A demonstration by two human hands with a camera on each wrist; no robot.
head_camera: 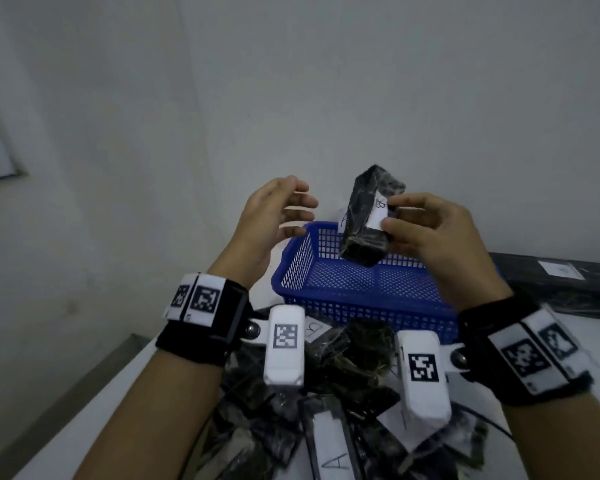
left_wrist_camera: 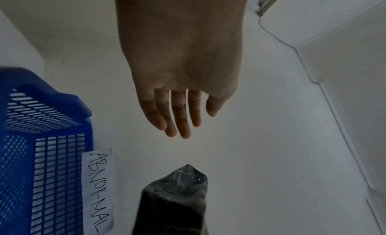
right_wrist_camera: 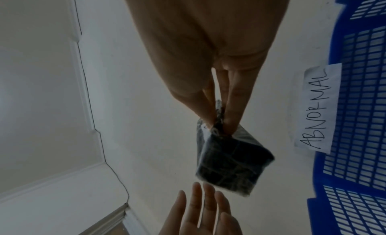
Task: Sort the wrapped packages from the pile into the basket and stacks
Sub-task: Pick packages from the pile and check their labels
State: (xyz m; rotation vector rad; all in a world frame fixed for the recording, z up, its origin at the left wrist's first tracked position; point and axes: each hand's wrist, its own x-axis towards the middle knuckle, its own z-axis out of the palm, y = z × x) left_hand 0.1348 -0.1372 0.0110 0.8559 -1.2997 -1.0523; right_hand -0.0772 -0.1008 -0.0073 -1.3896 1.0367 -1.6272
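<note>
My right hand [head_camera: 392, 216] pinches a black wrapped package [head_camera: 364, 220] with a white label marked B, holding it upright above the far side of the blue mesh basket [head_camera: 343, 289]. The right wrist view shows the fingers [right_wrist_camera: 229, 106] gripping the package [right_wrist_camera: 231, 162] at its upper edge. My left hand [head_camera: 291, 209] hovers to the package's left with relaxed fingers, holding nothing. Its straight fingers [left_wrist_camera: 177, 113] show in the left wrist view, above the package's tip [left_wrist_camera: 173, 199]. A pile of black wrapped packages [head_camera: 326, 410] with A and B labels lies below my wrists.
A paper label reading ABNORMAL [left_wrist_camera: 98, 190] hangs on the basket's far wall [left_wrist_camera: 41, 172]. A flat black package [head_camera: 561, 282] lies on the white table [head_camera: 101, 410] at the right. A pale wall rises behind the basket. The table's left edge drops away.
</note>
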